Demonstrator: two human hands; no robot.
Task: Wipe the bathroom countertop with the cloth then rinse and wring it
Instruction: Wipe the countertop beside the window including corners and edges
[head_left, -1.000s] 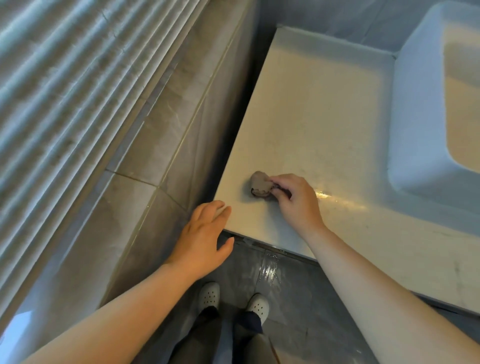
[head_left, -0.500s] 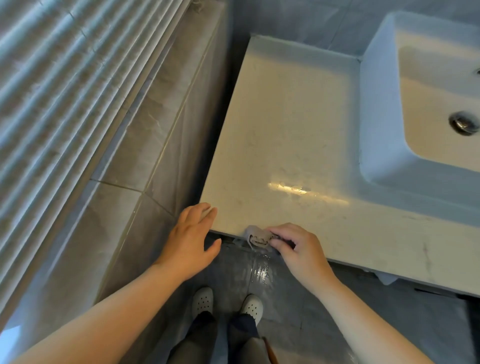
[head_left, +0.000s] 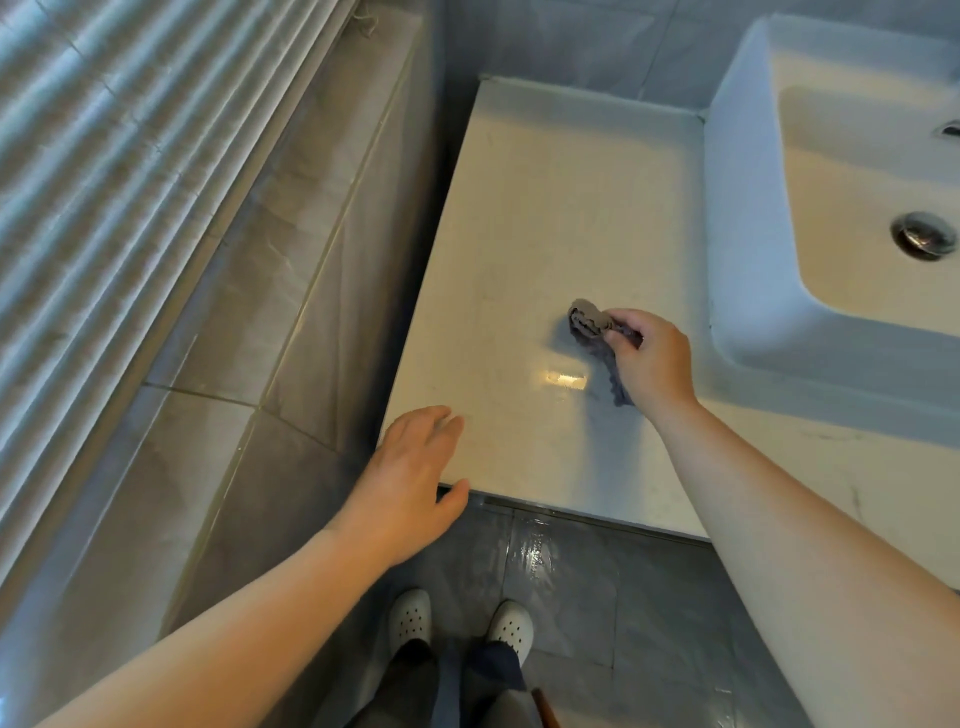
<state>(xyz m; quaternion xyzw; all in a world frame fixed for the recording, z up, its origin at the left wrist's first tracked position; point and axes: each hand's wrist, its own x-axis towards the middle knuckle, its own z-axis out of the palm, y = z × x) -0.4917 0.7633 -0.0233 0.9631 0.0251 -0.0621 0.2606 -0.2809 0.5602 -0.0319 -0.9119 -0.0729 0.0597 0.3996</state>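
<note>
The pale bathroom countertop (head_left: 524, 249) fills the middle of the head view. A small bunched grey-brown cloth (head_left: 588, 318) lies pressed on it near the basin side. My right hand (head_left: 649, 364) grips the cloth between thumb and fingers. My left hand (head_left: 410, 478) rests flat, fingers apart, on the counter's front left corner and holds nothing. To the right stands a white rectangular basin (head_left: 753, 218) with a metal drain (head_left: 923, 235).
A grey tiled ledge (head_left: 249, 332) runs along the counter's left side below a slatted window blind (head_left: 119, 156). A tap tip (head_left: 950, 127) shows at the right edge. Grey floor tiles and my white shoes (head_left: 410, 618) lie below the counter's front edge.
My right hand has carried the cloth from the counter's front edge back onto the surface, farther in and to the right, toward the basin. My left hand stays at the front left corner.
</note>
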